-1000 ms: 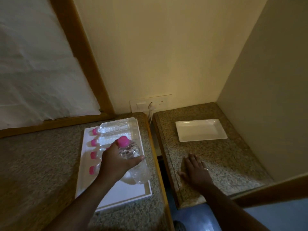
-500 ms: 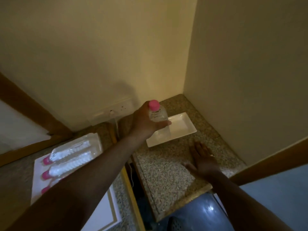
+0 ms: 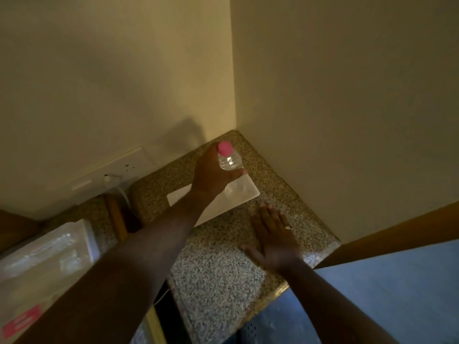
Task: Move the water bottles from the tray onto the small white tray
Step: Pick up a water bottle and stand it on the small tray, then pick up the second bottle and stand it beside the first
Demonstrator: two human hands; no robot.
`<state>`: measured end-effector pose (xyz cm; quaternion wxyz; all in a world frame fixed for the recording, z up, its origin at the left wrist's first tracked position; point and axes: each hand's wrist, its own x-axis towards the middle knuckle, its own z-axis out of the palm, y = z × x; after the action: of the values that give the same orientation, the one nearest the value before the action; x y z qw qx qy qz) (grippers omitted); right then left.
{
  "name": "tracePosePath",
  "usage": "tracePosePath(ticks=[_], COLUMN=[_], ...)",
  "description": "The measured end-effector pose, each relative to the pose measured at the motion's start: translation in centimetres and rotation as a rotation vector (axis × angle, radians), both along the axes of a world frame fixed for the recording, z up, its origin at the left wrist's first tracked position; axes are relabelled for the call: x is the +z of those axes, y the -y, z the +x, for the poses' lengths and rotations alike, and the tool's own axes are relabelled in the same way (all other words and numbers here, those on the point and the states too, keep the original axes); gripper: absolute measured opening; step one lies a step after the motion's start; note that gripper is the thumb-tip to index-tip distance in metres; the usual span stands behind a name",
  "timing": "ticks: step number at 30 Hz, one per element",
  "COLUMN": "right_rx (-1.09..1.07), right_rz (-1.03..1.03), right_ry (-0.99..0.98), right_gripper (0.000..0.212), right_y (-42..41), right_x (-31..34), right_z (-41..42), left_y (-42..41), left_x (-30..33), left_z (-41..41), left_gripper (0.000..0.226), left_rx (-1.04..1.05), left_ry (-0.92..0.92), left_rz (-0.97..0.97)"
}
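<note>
Head view, the only one I have, looks down into a corner where two cream walls meet over a speckled granite tabletop point(image 3: 218, 276). My left hand point(image 3: 213, 175) reaches forward and is wrapped around a clear water bottle point(image 3: 229, 161) with a pink cap point(image 3: 224, 148); the fingers are closed about the bottle's shoulder just under the cap, the thumb showing on its right side. The bottle stands upright over the small white tray point(image 3: 244, 192), toward the tray's right end. Its lower part shows through as a pale blur against the tray, and I cannot tell whether its base touches the tray or hangs just above it. The tray lies flat on the tabletop near the corner, and my left forearm crosses its middle and hides that part.

My right hand point(image 3: 273, 239) lies flat on the tabletop, palm down, fingers spread and pointing toward the tray, gripping nothing. It rests just beside the tray's near edge, apart from the bottle. A ring point(image 3: 288, 227) shows on one finger.

At the far left, on a second granite surface, more water bottles point(image 3: 47, 249) lie on their sides on the larger white tray point(image 3: 90, 247), blurred and partly covered by my left arm. A wall socket plate point(image 3: 119, 170) with a white plug point(image 3: 109, 180) sits on the wall behind the gap between the two surfaces.
</note>
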<state>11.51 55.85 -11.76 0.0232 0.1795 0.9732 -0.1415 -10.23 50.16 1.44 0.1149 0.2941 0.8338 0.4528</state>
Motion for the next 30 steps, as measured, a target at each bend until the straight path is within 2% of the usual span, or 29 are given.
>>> tracePosePath(ticks=[6,10,13,16,20,23,30], right_rx=[-0.002,-0.005,-0.007,-0.016,0.009,0.076,0.247], right_rz=[-0.009,0.005,0.004,-0.002,-0.003,0.016,-0.020], right_ry=[-0.021,-0.029,-0.017,-0.008,-0.007,0.017,0.020], right_gripper=[0.091,0.090,0.090,0.089,0.086,0.084,0.079], right_y=[0.0,0.0,0.0,-0.1,1.0,5.3,16.0], right_x=[0.1,0.1,0.1,-0.1,0.1,0.4,0.6], right_z=[0.1,0.1,0.1,0.2,-0.1,-1.1,-2.8], left_y=[-0.1,0.9,3.8,8.7,18.7,26.1,37.9], left_x=[-0.7,-0.6,-0.9,-1.2,-1.5,-1.6,-1.0], left_z=[0.1,0.4,0.8,1.5,2.2,2.8,5.4], left_gripper=[0.078,0.104,0.126,0.132,0.123,0.127,0.126], left_rx=[0.008,-0.005,0.011,0.095,0.075,0.062,0.190], left_ry=[0.011,0.036,0.051,0.042,-0.225,-0.275,-0.294], left_rz=[-0.002,0.007,-0.093,-0.289,-0.485,-0.629,-0.730])
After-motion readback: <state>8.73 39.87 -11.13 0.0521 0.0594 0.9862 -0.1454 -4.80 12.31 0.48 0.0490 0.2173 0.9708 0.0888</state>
